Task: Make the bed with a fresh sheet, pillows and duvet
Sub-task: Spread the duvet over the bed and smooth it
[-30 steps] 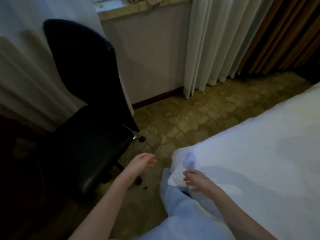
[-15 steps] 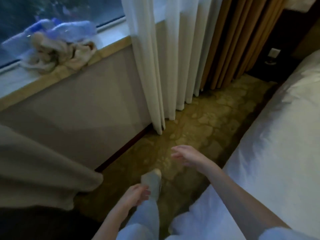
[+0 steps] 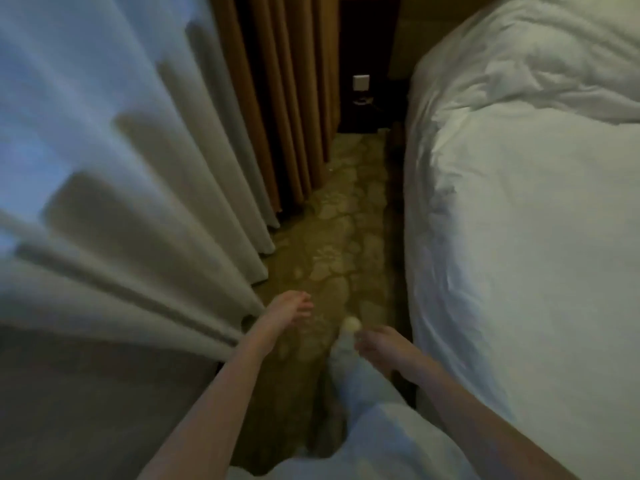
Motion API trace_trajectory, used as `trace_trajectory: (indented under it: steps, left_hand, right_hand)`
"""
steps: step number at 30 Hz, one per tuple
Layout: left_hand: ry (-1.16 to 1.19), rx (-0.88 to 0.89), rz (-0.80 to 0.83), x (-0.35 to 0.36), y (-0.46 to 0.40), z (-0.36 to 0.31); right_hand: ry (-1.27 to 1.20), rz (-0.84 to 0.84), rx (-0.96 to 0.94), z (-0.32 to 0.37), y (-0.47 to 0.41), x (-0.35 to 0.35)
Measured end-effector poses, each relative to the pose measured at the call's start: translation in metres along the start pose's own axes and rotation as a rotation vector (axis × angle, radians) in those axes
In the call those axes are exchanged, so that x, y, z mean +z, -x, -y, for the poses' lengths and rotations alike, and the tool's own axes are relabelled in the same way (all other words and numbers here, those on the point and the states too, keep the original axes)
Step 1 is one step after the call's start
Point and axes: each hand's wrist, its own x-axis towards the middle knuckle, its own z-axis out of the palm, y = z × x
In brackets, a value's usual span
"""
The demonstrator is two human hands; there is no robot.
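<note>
- Currently both bare hands hang free over the narrow strip of patterned olive carpet between window and bed; neither holds anything.
- The left hand floats beside the hem of the pale sheer curtain, fingers loosely extended.
- The right hand sits low, just beside the edge of the bed, fingers relaxed and slightly curled, gripping nothing.
- The white sheeted mattress fills the right side; its near part lies fairly smooth.
- A rumpled white duvet is heaped at the far end, towards the head of the bed.
- Heavy tan drapes hang beyond the sheer curtain, and a small white wall socket shows in the dark corner ahead.
- The step in hand seems to be walking up the aisle towards the bedhead.
- To do it well, keep close to the mattress without snagging the curtain, then take the duvet by its edge with both hands, not by a bunched middle.
- Hard to make out: the frame is dim and blurred, so fingertip detail is uncertain.
- No pillows are visible; they may lie under the duvet or out of frame.
- The far side and foot of the bed are cut off, so how well the sheet is tucked cannot be told.
- A pale-trousered leg and light foot partly hide the floor below.
</note>
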Motion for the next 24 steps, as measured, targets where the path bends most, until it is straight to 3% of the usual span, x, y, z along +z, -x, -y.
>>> trace_trajectory:
  steps: [7, 18, 24]
  left_hand:
    - [-0.019, 0.004, 0.108, 0.033, -0.15, -0.167]
    - [-0.079, -0.08, 0.184, 0.057, -0.324, -0.369]
    - [-0.123, -0.024, 0.195, 0.082, -0.464, -0.506]
  right_hand:
    - [-0.162, -0.142, 0.057, 0.115, -0.108, -0.12]
    - [-0.355, -0.276, -0.113, 0.381, -0.241, -0.326]
    - [-0.398, -0.357, -0.171, 0.51, -0.322, -0.429]
